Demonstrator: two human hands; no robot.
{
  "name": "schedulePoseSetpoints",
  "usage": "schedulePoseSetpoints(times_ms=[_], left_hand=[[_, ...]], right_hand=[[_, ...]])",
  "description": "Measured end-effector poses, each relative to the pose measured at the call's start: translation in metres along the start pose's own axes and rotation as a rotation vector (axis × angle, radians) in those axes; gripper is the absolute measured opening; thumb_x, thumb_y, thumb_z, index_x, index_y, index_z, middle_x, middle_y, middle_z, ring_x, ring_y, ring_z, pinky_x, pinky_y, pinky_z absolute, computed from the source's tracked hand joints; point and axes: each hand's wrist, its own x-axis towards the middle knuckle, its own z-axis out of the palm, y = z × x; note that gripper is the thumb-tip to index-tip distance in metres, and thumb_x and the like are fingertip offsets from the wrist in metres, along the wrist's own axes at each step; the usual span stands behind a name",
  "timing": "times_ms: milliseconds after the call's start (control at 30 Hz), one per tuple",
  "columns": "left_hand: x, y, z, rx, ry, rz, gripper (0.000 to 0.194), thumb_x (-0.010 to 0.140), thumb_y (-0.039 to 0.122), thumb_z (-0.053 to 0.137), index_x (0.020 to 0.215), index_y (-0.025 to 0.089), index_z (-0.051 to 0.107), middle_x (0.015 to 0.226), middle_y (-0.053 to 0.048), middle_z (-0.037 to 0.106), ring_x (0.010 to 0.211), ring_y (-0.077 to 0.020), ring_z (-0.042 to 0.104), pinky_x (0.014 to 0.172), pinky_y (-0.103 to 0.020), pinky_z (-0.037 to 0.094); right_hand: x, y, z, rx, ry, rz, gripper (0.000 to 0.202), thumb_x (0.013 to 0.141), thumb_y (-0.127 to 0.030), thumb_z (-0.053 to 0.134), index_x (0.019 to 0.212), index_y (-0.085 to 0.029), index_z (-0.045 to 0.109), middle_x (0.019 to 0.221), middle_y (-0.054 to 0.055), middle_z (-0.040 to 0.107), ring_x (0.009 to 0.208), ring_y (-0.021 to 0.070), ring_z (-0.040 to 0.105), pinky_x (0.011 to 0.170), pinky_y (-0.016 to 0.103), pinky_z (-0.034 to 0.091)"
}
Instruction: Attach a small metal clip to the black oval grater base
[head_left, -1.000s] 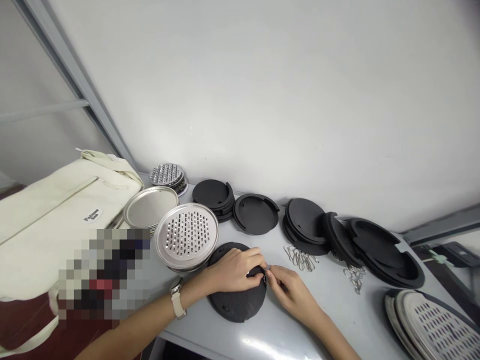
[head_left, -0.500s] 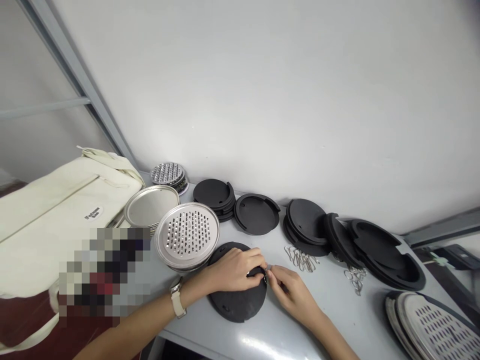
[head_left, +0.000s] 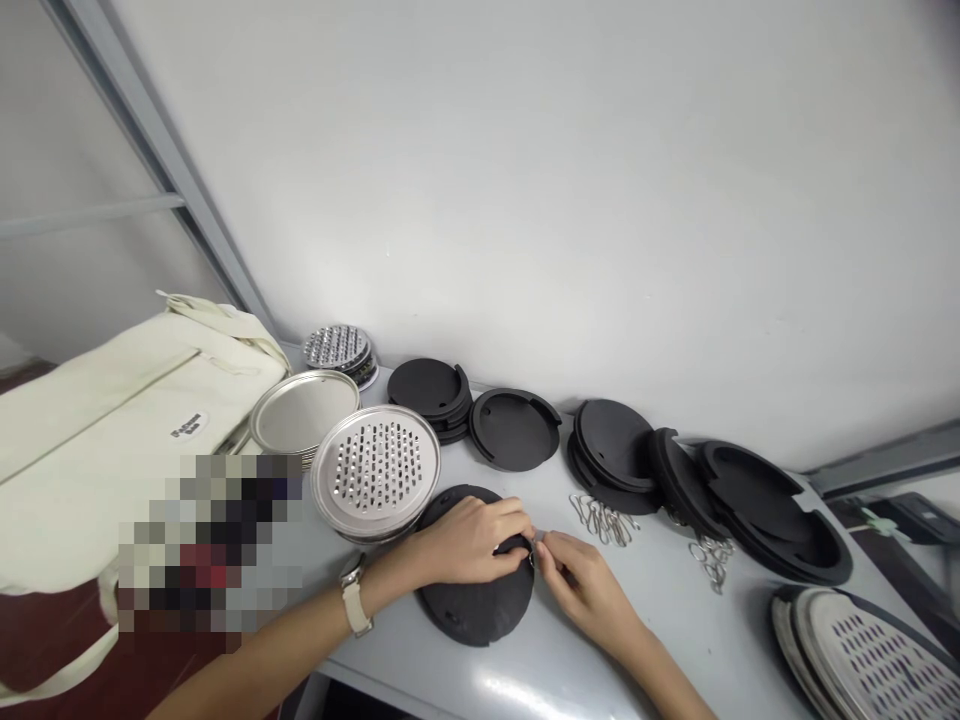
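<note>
A round black disc (head_left: pixel 487 612) lies on the table in front of me, with small slots in its face. My left hand (head_left: pixel 474 540) rests across its upper part, fingers and thumb closed on the right edge. At that edge my right hand (head_left: pixel 589 583) pinches a small metal clip (head_left: pixel 533 556), mostly hidden between the fingertips of both hands. A loose pile of wire clips (head_left: pixel 604 518) lies beyond my right hand. Just behind the disc, to the left, sits a stack of round metal graters (head_left: pixel 376 468).
Behind are black disc stacks (head_left: pixel 427 388), a single black disc (head_left: pixel 514 430) and larger black rings (head_left: pixel 780 515). More metal clips (head_left: pixel 711 560) lie to the right, near big grater plates (head_left: pixel 885 650). Plain metal lids (head_left: pixel 304 412) and a cream bag (head_left: pixel 135 400) are at left.
Almost nothing differs. Both hands keep the same hold at the disc's right edge, and the whole view has shifted very slightly.
</note>
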Motion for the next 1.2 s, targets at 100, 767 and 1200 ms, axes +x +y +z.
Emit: schedulePoseSetpoints(times_ms=[100, 767, 1200], left_hand=[[-0.001, 0.0, 0.0, 0.019, -0.004, 0.008, 0.014, 0.086, 0.024, 0.052, 0.099, 0.021, 0.055, 0.097, 0.001, 0.06, 0.081, -0.0136, 0.061, 0.068, -0.024, 0.04], [0.001, 0.008, 0.0, 0.094, -0.022, -0.009, 0.019, 0.089, 0.024, 0.043, 0.107, 0.02, 0.047, 0.11, -0.003, 0.054, 0.076, -0.0135, 0.059, 0.062, -0.024, 0.042], [0.001, 0.009, 0.001, 0.108, -0.019, -0.039, 0.021, 0.088, 0.026, 0.043, 0.108, 0.02, 0.047, 0.11, -0.004, 0.051, 0.072, -0.0129, 0.058, 0.06, -0.025, 0.044]], right_hand=[[0.0, -0.002, -0.001, 0.002, 0.012, -0.008, 0.031, 0.096, -0.024, 0.035, 0.066, -0.021, 0.031, 0.061, -0.003, 0.042, 0.056, 0.0114, 0.041, 0.055, 0.024, 0.032], [0.001, -0.006, -0.01, -0.023, -0.025, 0.075, 0.032, 0.097, -0.028, 0.034, 0.067, -0.02, 0.037, 0.062, -0.002, 0.048, 0.055, 0.0114, 0.046, 0.053, 0.023, 0.034], [0.002, -0.007, -0.009, -0.029, -0.042, 0.061, 0.033, 0.096, -0.028, 0.036, 0.064, -0.02, 0.039, 0.061, -0.002, 0.049, 0.055, 0.0122, 0.046, 0.052, 0.025, 0.033]])
